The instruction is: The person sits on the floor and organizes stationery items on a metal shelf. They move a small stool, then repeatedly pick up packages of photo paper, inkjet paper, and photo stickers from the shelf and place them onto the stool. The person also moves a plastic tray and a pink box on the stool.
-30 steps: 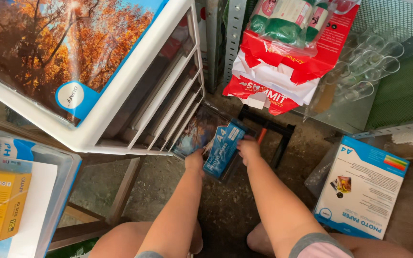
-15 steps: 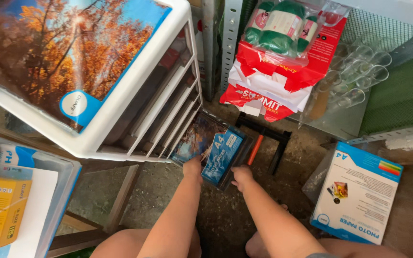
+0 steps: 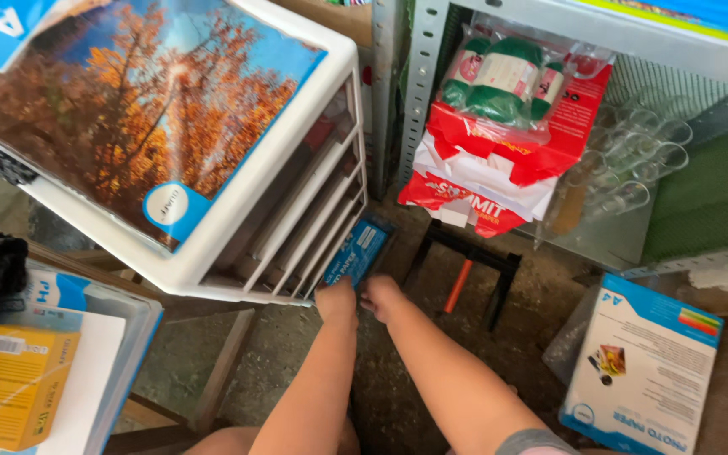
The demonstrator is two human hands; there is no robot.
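Nearest the camera, both forearms run up from the bottom edge, where the elbows and knees are cut off. At the lower left a yellow box (image 3: 17, 386) lies on white sheets in a clear bin (image 3: 132, 354), both clipped by the frame edge; a black object at the far left is too partial to identify. At the lower right a white and blue photo paper pack (image 3: 644, 366) lies on the dirty floor (image 3: 297, 354), well apart from the hands.

Further on, the left hand (image 3: 335, 302) and right hand (image 3: 382, 297) meet at the near end of a blue paper pack (image 3: 359, 253). Only the backs of the hands show; the fingers curl under and out of sight. The left hand appears closed on the pack's near edge. The right hand touches the same end, but whether it truly grips cannot be told. The pack tilts away from the person, its far end against the lowest slots of a white tray rack (image 3: 313, 211); how far it enters is hidden.

Beside it stands a black frame with an orange bar (image 3: 465, 270). Beyond, a red and white bag (image 3: 499, 177) holding green yarn (image 3: 499, 80) sits under a grey metal shelf (image 3: 419, 84), next to clear plastic cups (image 3: 642, 160). An autumn-tree sheet (image 3: 153, 118) covers the rack's top.
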